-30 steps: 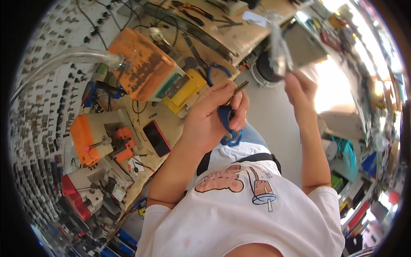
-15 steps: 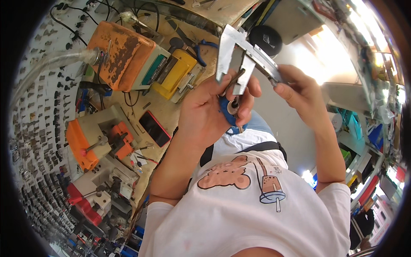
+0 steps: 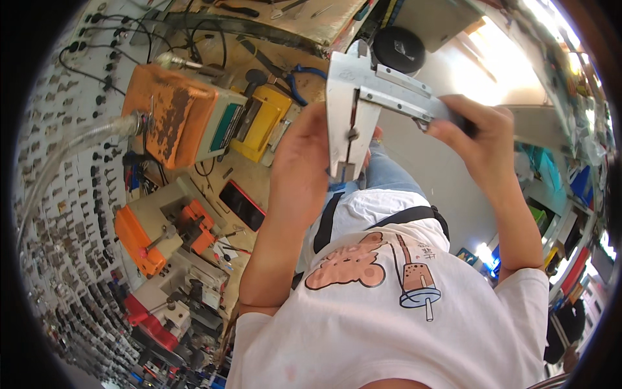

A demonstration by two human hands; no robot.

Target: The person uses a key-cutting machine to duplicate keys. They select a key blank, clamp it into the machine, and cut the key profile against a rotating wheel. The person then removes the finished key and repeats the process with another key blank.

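Observation:
My right hand [image 3: 479,133] grips the beam end of a metal vernier caliper [image 3: 392,98], thumb on its underside. The caliper hangs in front of my left hand [image 3: 299,152], its two jaws pointing toward me and almost together. Between the jaws sits a small dark metal piece [image 3: 353,134]; its full shape is hidden. Behind the jaws my left hand is closed, most of its fingers covered. A bit of a blue band [image 3: 337,186], part of the metal item in that hand, shows under the jaw tips.
On the left bench stand a rusty orange machine [image 3: 172,117], a yellow vise-like block [image 3: 262,123], an orange-and-grey key machine [image 3: 146,236] and a red one [image 3: 152,321]. A phone [image 3: 242,205] lies among them. Blue-handled pliers [image 3: 298,84] lie farther off. Keys hang along the left wall.
The caliper jaws have closed from wide apart onto the small metal piece. The caliper has turned flatter toward view and now covers most of my left hand's fingers.

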